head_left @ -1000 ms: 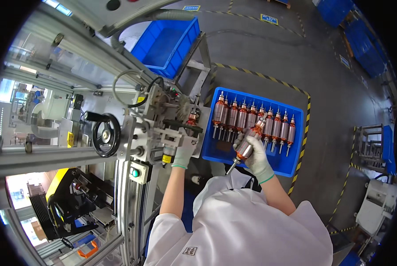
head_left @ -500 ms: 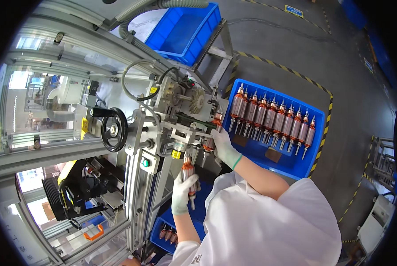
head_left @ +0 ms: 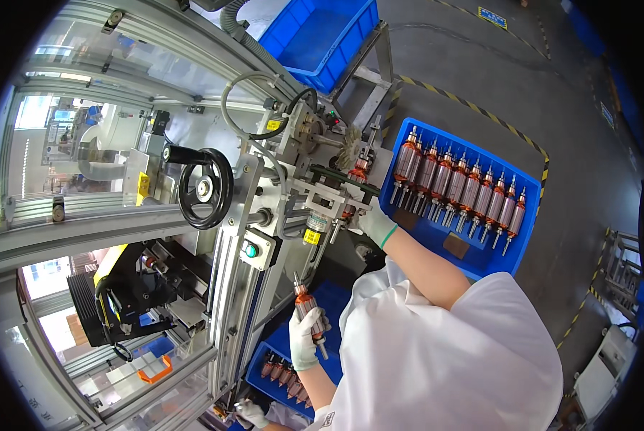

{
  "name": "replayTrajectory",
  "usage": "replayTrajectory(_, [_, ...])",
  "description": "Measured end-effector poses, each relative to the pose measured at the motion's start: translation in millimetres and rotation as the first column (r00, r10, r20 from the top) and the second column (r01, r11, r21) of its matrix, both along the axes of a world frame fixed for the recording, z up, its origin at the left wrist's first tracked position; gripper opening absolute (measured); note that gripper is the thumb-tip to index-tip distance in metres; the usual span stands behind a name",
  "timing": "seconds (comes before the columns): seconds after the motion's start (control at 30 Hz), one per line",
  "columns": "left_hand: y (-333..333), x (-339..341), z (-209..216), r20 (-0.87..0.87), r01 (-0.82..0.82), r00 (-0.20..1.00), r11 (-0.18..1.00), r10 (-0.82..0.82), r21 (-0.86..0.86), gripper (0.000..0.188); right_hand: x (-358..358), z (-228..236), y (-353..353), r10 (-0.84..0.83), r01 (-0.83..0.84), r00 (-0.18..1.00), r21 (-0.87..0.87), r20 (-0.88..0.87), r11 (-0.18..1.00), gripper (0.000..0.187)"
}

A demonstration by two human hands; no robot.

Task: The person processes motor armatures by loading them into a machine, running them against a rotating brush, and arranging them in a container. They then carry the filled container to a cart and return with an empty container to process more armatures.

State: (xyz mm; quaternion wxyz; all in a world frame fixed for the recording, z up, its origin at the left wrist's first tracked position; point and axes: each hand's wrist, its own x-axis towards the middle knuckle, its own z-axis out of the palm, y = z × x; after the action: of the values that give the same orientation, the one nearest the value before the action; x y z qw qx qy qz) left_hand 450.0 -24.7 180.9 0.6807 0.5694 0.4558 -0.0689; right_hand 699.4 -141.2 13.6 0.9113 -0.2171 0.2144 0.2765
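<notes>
Has fingers of the left hand point(head_left: 305, 335) wrapped snug around a copper-wound rotor point(head_left: 305, 302), tilted a bit, shaft poking out both ends. Has the right hand point(head_left: 374, 221) up at the machine point(head_left: 322, 197), right by a second rotor point(head_left: 360, 170) partly hidden under a dark bar point(head_left: 340, 178); honestly can't tell if gripping or just touching, with those fingertips blocked. Can see a small blue bin point(head_left: 263, 384) of rotors down low, plus somebody else's gloved hand point(head_left: 249, 414) near it. Can also spot a black handwheel point(head_left: 205, 188) off left, then a big blue crate point(head_left: 500, 256) on the right with more rotors point(head_left: 440, 179) lined up. Farther back, can make out another blue bin point(head_left: 304, 43) on a metal stand point(head_left: 369, 86).
</notes>
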Motion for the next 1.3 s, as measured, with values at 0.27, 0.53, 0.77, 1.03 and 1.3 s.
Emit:
replayTrajectory(0.27, [-17, 77, 6, 0.049, 0.384, 0.923, 0.922, -0.381, -0.049, 0.029, 4, 26, -62, 0.255, -0.237, 0.947, -0.110, 0.196, 0.965, 0.025])
replayTrajectory(0.53, [-84, 169, -16, -0.064, 0.686, 0.632, 0.518, -0.773, 0.512, 0.055, -78, 78, -95, 0.141, -0.126, 0.980, -0.108, 0.139, 0.986, 0.044])
replayTrajectory(0.77, [-131, 192, 7, 0.256, 0.666, 0.559, 0.611, -0.789, 0.427, 0.045, -23, 53, -140, -0.104, 0.099, 0.994, -0.194, -0.017, 0.976, 0.030])
replayTrajectory(1.03, [-97, 127, -25, 0.166, 0.427, 0.882, 0.897, -0.442, 0.116, 0.034, 37, -36, -154, -0.127, 0.200, 0.979, -0.665, 0.156, 0.720, 0.041])
replayTrajectory(1.3, [-87, 90, -43, 0.106, 0.190, 0.977, 0.982, -0.187, -0.019, 0.032, 33, -32, -154, 0.016, 0.182, 0.972, -0.792, 0.234, 0.582, 0.054])
